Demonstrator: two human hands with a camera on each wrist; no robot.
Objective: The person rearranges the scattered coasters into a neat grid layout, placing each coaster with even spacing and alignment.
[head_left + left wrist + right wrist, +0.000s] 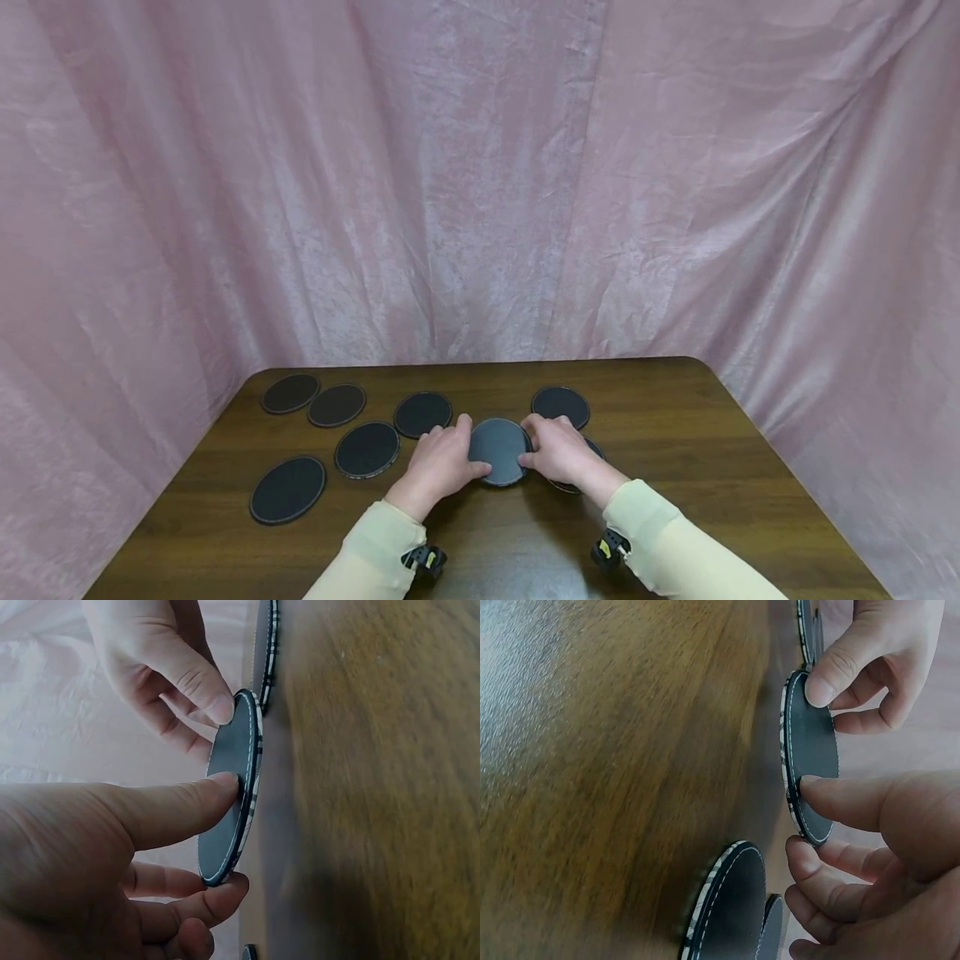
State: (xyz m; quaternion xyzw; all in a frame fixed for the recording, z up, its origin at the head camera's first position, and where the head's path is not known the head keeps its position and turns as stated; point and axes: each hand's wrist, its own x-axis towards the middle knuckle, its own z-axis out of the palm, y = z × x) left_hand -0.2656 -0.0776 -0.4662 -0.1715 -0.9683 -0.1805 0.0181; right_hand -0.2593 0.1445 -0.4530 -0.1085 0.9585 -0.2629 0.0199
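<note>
Dark, stitched round coaster sits mid-table, tipped slightly off the wood, and we have both hands on it: left hand and right hand pinch its opposite rims, thumbs on top, fingers curled beneath. We judge this the lifting step; next needs a steady two-sided raise. Six more coasters lie around on the wooden table.

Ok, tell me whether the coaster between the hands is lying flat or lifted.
Lifted: both wrist views show a gap under the coaster, held at its edges by both hands.
</note>
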